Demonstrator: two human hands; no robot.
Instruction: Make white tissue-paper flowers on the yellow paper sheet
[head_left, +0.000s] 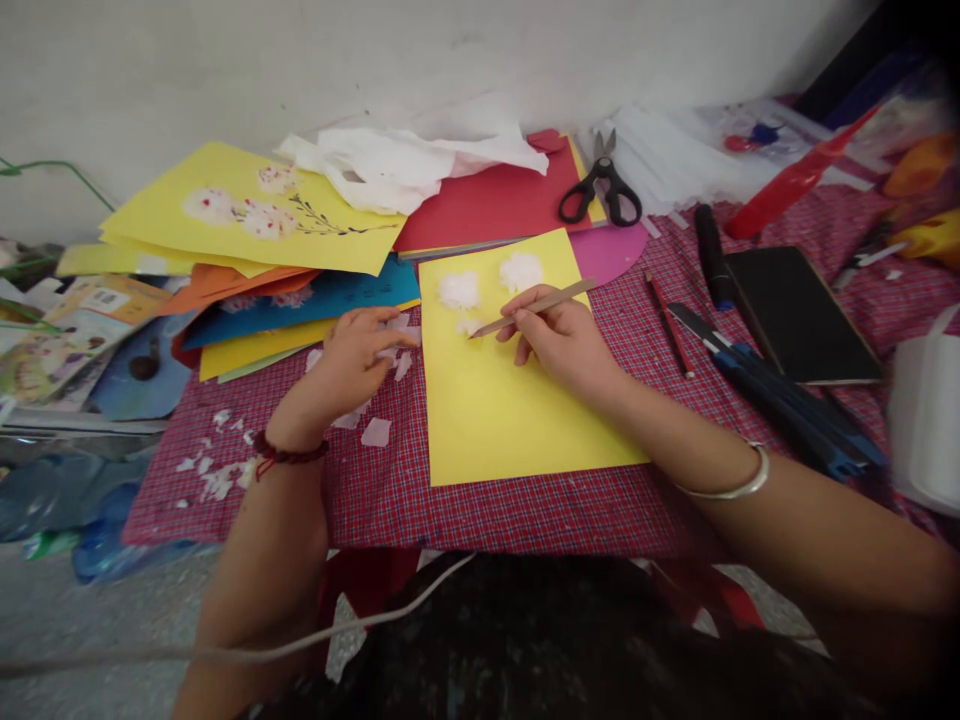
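On the cloth-covered table lies a yellow sheet (pixel 510 420) with white, fluffy-looking patches (pixel 458 290) near its top. My right hand (pixel 559 335) rests over the sheet, its fingers pinching a thin brown pencil (pixel 555 298). The pencil is slanted, with its pointed end at the lowest, smallest white patch (pixel 469 325). Left of the sheet, my left hand (pixel 352 355) has its fingers stretched out over small pale paper pieces (pixel 376 432). Whether its fingertips touch any of these pieces, I cannot tell.
Black-handled scissors (pixel 600 190) lie on red paper (pixel 487 205) at the back. A yellow card with flowers (pixel 247 215) tops coloured sheets on the left. To the right are a red pencil (pixel 670 325), a black notebook (pixel 802 315) and a red pointed bottle (pixel 799 180). A white cable (pixel 375 618) crosses in front.
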